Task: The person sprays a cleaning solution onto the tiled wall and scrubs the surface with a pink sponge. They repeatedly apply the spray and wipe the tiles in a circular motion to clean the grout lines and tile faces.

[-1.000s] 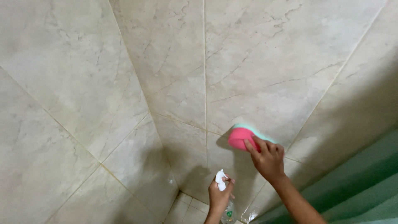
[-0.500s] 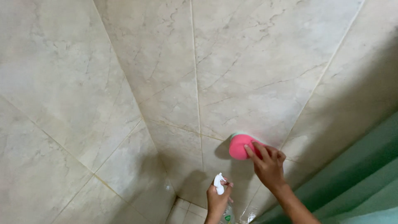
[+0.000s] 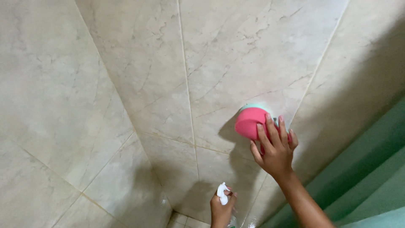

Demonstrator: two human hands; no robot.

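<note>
Right hand (image 3: 274,147) presses pink sponge (image 3: 249,122) to tiled wall (image 3: 232,55) — left hand (image 3: 222,207) grips spray bottle (image 3: 222,193).

Worn on the head, a single view, so nothing shared with a second one. Faces the corner of a tiled wall (image 3: 236,55) from above, angled steeply down along the tiles toward a strip of floor (image 3: 185,220) at the bottom edge. Sits close to the wall, within arm's reach, with the right hand (image 3: 274,147) and its pink sponge (image 3: 249,122) right of centre, the left hand (image 3: 221,209) and its white spray head (image 3: 221,194) lower and farther off near the floor, and a green panel (image 3: 367,177) slanting along the right edge.
</note>
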